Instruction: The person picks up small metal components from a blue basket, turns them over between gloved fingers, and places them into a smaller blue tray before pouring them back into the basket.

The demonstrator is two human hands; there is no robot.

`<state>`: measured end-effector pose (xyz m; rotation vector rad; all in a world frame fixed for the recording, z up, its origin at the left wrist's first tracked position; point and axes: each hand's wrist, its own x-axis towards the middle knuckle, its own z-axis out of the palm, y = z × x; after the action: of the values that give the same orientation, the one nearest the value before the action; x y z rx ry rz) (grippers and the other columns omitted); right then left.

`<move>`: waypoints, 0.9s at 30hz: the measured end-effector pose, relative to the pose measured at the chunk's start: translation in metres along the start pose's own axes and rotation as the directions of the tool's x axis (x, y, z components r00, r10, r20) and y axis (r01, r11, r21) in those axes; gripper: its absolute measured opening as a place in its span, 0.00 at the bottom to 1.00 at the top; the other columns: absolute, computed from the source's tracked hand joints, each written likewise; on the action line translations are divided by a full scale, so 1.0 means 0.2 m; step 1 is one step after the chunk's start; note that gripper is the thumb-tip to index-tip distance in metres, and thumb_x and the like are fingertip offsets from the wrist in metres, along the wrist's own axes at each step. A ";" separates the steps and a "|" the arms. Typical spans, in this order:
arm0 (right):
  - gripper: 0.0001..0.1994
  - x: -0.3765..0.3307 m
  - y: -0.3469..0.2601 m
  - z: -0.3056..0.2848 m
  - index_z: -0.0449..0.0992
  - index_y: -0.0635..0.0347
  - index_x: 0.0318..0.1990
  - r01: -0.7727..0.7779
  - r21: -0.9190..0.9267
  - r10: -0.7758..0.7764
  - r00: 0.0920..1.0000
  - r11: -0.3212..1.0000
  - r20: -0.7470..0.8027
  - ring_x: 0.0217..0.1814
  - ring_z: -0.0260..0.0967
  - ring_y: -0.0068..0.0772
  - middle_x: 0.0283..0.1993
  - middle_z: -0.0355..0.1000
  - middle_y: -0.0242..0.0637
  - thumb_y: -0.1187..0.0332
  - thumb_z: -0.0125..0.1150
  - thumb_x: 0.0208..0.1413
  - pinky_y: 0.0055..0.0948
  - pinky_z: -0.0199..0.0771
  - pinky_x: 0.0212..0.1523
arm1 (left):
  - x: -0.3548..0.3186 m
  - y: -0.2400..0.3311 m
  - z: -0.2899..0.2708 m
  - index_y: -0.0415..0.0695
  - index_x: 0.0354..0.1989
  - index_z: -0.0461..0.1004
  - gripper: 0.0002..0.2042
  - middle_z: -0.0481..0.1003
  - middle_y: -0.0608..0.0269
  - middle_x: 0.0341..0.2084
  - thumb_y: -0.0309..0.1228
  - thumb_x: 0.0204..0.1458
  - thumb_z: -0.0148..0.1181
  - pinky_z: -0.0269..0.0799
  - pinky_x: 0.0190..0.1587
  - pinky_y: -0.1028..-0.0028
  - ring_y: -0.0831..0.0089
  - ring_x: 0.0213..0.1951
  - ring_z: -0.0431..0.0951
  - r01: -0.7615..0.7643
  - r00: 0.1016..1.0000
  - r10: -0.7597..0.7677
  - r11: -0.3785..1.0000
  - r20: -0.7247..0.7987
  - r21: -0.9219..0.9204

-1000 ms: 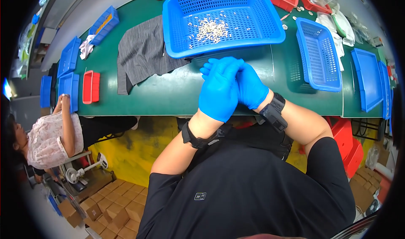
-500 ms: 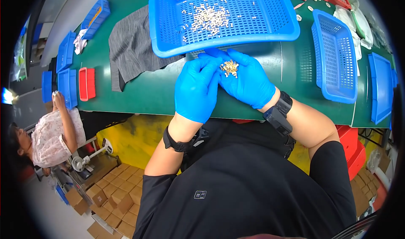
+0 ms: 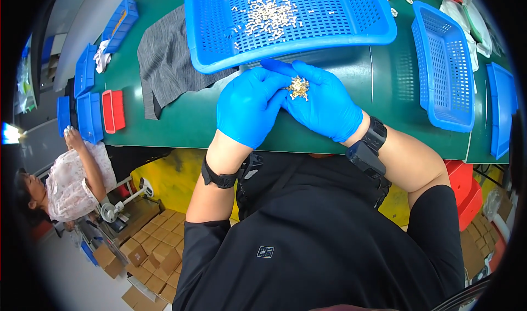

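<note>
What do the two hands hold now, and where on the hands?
A small heap of tiny pale parts lies in the right hand's palm; left hand fingertips touch it.

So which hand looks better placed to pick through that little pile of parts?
The left hand, probably: its fingers touch the small metal parts heaped in the cupped right hand, which is occupied.

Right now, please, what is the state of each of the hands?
Left hand: fingers curled, fingertips at the pile of small pale parts; a grip cannot be told.
Right hand: open, palm up, cupping that pile.
</note>
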<state>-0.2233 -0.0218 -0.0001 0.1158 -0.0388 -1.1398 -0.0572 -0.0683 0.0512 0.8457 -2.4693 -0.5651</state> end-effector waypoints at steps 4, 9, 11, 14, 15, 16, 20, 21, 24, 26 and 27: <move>0.25 0.01 0.00 0.00 0.57 0.73 0.72 0.024 -0.037 -0.027 0.996 0.999 -0.084 0.73 0.62 0.46 0.73 0.60 0.53 0.65 0.41 0.74 0.43 0.61 0.76 | 0.01 0.02 -0.03 0.43 0.40 0.82 0.07 0.78 0.58 0.33 0.23 0.52 0.67 0.77 0.35 0.67 0.65 0.33 0.82 0.229 0.971 -0.216 0.962 0.097 -0.149; 0.23 0.00 -0.01 0.03 0.59 0.76 0.69 -0.056 -0.171 0.033 0.990 0.984 -0.137 0.69 0.67 0.48 0.71 0.63 0.54 0.69 0.45 0.72 0.44 0.67 0.73 | -0.01 0.05 -0.02 0.43 0.40 0.82 0.08 0.77 0.60 0.31 0.22 0.52 0.69 0.75 0.31 0.72 0.70 0.32 0.81 0.215 0.964 -0.247 0.941 -0.098 -0.261; 0.22 0.00 0.00 0.05 0.61 0.76 0.68 -0.056 -0.196 0.028 0.989 0.979 -0.147 0.67 0.68 0.48 0.69 0.65 0.54 0.70 0.47 0.72 0.45 0.69 0.72 | -0.03 0.04 0.00 0.43 0.40 0.83 0.08 0.75 0.61 0.30 0.21 0.52 0.70 0.74 0.29 0.74 0.72 0.30 0.79 0.209 0.952 -0.261 0.937 -0.163 -0.280; 0.20 -0.01 0.02 0.06 0.66 0.76 0.64 -0.054 -0.248 0.012 0.985 0.967 -0.170 0.64 0.71 0.47 0.65 0.69 0.53 0.72 0.50 0.71 0.45 0.72 0.70 | -0.06 0.02 0.00 0.43 0.41 0.83 0.09 0.74 0.62 0.30 0.21 0.52 0.71 0.73 0.28 0.75 0.73 0.29 0.78 0.184 0.947 -0.245 0.945 -0.210 -0.270; 0.18 -0.01 0.02 0.06 0.68 0.76 0.62 -0.040 -0.253 0.010 0.993 0.967 -0.119 0.63 0.72 0.45 0.63 0.70 0.53 0.72 0.51 0.70 0.45 0.72 0.69 | -0.06 0.01 0.00 0.43 0.41 0.83 0.09 0.74 0.62 0.30 0.21 0.51 0.71 0.72 0.29 0.75 0.73 0.28 0.77 0.162 0.949 -0.221 0.953 -0.224 -0.254; 0.16 -0.02 0.02 0.05 0.70 0.75 0.59 -0.026 -0.257 0.008 0.998 0.966 -0.069 0.62 0.72 0.44 0.61 0.72 0.52 0.73 0.52 0.69 0.46 0.73 0.69 | -0.07 0.01 0.00 0.43 0.41 0.83 0.09 0.74 0.62 0.30 0.21 0.51 0.71 0.71 0.29 0.75 0.73 0.28 0.76 0.140 0.951 -0.198 0.961 -0.237 -0.238; 0.15 -0.02 0.02 0.02 0.73 0.74 0.58 0.020 -0.323 -0.024 1.000 0.946 -0.009 0.64 0.72 0.43 0.61 0.72 0.51 0.72 0.53 0.69 0.44 0.74 0.68 | -0.08 -0.02 0.01 0.44 0.42 0.83 0.10 0.74 0.63 0.30 0.21 0.51 0.71 0.70 0.30 0.74 0.73 0.29 0.75 0.118 0.953 -0.179 0.962 -0.244 -0.247; 0.16 -0.02 0.02 0.01 0.73 0.74 0.58 0.034 -0.353 -0.038 0.999 0.935 -0.003 0.65 0.71 0.43 0.62 0.71 0.51 0.72 0.53 0.69 0.43 0.74 0.68 | -0.08 -0.02 0.00 0.44 0.42 0.83 0.10 0.74 0.63 0.30 0.21 0.51 0.71 0.70 0.30 0.74 0.73 0.29 0.75 0.117 0.953 -0.178 0.962 -0.244 -0.246; 0.16 -0.02 0.03 0.01 0.73 0.75 0.58 0.046 -0.381 -0.058 0.998 0.923 -0.020 0.64 0.72 0.44 0.61 0.72 0.53 0.71 0.52 0.70 0.43 0.75 0.68 | -0.09 -0.03 -0.02 0.44 0.42 0.84 0.11 0.74 0.64 0.30 0.20 0.50 0.72 0.70 0.33 0.74 0.73 0.30 0.74 0.080 0.969 -0.132 0.967 -0.211 -0.240; 0.16 -0.02 0.03 0.02 0.73 0.75 0.58 0.052 -0.395 -0.068 0.997 0.917 -0.027 0.63 0.73 0.44 0.61 0.72 0.54 0.71 0.51 0.70 0.43 0.75 0.68 | -0.10 -0.02 -0.01 0.43 0.42 0.84 0.12 0.74 0.64 0.30 0.19 0.49 0.72 0.70 0.34 0.74 0.73 0.30 0.74 0.068 0.963 -0.132 0.962 -0.233 -0.265; 0.16 -0.02 0.02 0.04 0.74 0.75 0.56 0.018 -0.341 -0.033 0.999 0.940 -0.039 0.62 0.74 0.44 0.59 0.73 0.54 0.70 0.51 0.70 0.44 0.75 0.68 | -0.10 -0.02 -0.01 0.43 0.42 0.83 0.12 0.74 0.64 0.31 0.18 0.48 0.72 0.70 0.35 0.74 0.73 0.31 0.74 0.056 0.957 -0.134 0.956 -0.258 -0.289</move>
<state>-0.2219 -0.0163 0.0080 -0.1679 0.2003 -1.1533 -0.0399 -0.0585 0.0452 0.8673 -2.0469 -0.7553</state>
